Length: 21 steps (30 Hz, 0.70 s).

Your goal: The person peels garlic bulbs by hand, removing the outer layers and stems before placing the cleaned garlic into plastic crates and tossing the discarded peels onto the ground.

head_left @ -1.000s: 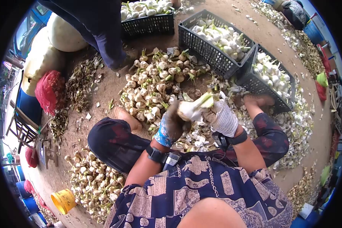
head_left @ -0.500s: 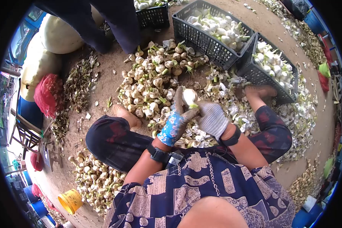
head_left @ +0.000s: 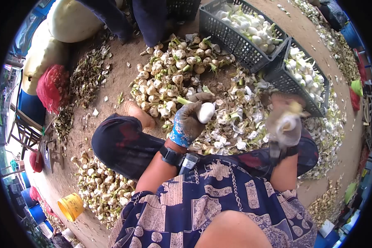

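Note:
My left hand [head_left: 189, 121], in a dirty blue floral glove, is wrapped round a smooth white garlic bulb [head_left: 206, 113] whose green stem points left. Off to the right, my right hand [head_left: 284, 127] is blurred by motion in its pale striped glove. Pale yellowish peel [head_left: 292, 110] shows at its fingers, also smeared, and the fingers themselves cannot be made out. Unpeeled garlic bulbs [head_left: 153, 84] lie heaped beyond my left hand. White peelings [head_left: 235, 124] cover the ground between my hands.
Two dark crates [head_left: 239, 53] [head_left: 314, 105] of white bulbs stand at the upper right. Another person's legs [head_left: 151, 20] are at the top. A second garlic heap [head_left: 101, 190] and a yellow bucket [head_left: 71, 206] are lower left, a red net bag [head_left: 53, 89] farther up.
My hands, together at the bulb before, are now apart. The right hand has moved right with peel at its fingers; the left hand keeps the bulb, its stem now turned left.

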Available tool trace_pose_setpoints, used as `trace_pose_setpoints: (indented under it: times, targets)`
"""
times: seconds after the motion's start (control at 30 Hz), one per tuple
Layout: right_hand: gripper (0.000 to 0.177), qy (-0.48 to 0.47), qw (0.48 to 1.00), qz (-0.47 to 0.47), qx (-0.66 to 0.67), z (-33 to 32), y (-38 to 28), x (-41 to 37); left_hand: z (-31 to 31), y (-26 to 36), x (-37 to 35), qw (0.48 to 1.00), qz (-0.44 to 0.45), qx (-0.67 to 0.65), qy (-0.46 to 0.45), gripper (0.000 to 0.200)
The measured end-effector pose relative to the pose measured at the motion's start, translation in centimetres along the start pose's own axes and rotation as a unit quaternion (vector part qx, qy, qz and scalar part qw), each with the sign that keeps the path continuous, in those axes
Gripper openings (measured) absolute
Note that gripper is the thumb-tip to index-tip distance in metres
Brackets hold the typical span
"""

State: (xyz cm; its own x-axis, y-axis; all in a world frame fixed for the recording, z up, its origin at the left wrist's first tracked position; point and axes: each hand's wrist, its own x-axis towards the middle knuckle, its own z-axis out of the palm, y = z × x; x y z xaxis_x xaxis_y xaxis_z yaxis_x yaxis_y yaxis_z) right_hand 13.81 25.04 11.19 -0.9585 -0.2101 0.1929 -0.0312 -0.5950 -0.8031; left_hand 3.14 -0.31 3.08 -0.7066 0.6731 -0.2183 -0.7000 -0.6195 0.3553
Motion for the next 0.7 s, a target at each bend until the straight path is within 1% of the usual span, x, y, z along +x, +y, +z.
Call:
trace_pose_setpoints:
  times: [0.03,0.07,0.1,0.13,0.17,0.2,0.27,0.33,0.37,0.4,0.47,0.53,0.57,0.6,0.67,0.7]
  targets:
    - [0.038,0.0,0.888,0.177,-0.424,-1.8,1.2,0.4,-0.1,0.1,-0.1,1.0,0.003,0.016,-0.011,0.032]
    - [0.042,0.004,0.578,0.317,-0.752,-3.2,2.5,0.2,-0.1,0.2,-0.1,0.999,0.005,0.033,-0.024,0.03]
    - [0.047,0.027,0.427,0.383,-0.819,0.3,2.8,1.9,-0.3,-0.1,0.0,0.999,0.0,0.034,-0.026,0.03]
    - [0.052,0.02,0.447,0.317,-0.836,0.5,3.7,2.3,-0.5,-0.5,-0.1,0.997,0.024,0.073,-0.004,0.03]
    - [0.051,0.033,0.549,0.19,-0.813,1.5,4.3,2.7,-0.6,-0.7,0.0,0.992,0.052,0.113,0.017,0.03]
    - [0.05,0.045,0.635,0.058,-0.769,2.7,5.1,3.4,-0.7,-0.6,-0.3,0.999,-0.009,0.017,0.04,0.03]
    - [0.05,0.023,0.696,0.001,-0.718,4.5,7.2,5.4,-0.5,-0.9,-0.5,0.999,-0.024,-0.045,0.008,0.024]
    - [0.048,-0.039,0.626,-0.019,-0.779,4.3,10.0,6.5,-2.0,-0.7,-0.3,0.989,-0.059,-0.131,-0.022,0.033]
    - [0.048,-0.039,0.626,-0.02,-0.779,4.2,10.3,6.9,-1.4,-0.4,-0.3,0.984,-0.045,-0.169,0.012,0.035]
    - [0.046,-0.052,0.633,-0.007,-0.772,4.1,10.7,7.4,-0.6,0.0,-0.3,0.977,-0.029,-0.208,0.047,0.036]
    - [0.045,-0.068,0.645,0.009,-0.761,3.9,11.0,7.9,-0.8,0.3,0.0,0.975,-0.036,-0.21,0.064,0.035]
    - [0.041,-0.086,0.655,-0.043,-0.75,4.1,10.9,8.2,-2.2,0.4,0.7,0.963,-0.068,-0.191,0.175,0.043]
    - [0.041,-0.087,0.657,-0.039,-0.748,4.0,11.1,8.3,-2.8,0.7,1.0,0.96,-0.079,-0.195,0.183,0.051]
    - [0.04,-0.08,0.672,-0.048,-0.735,3.9,11.4,8.3,-3.2,0.8,1.1,0.959,-0.079,-0.199,0.187,0.051]
    - [0.039,-0.066,0.702,-0.064,-0.706,3.7,11.9,8.3,-3.7,1.0,0.9,0.969,-0.107,-0.164,0.149,0.05]
    - [0.035,-0.074,0.711,-0.084,-0.694,3.2,12.2,8.3,-3.3,1.2,1.0,0.958,-0.135,-0.219,0.13,0.048]
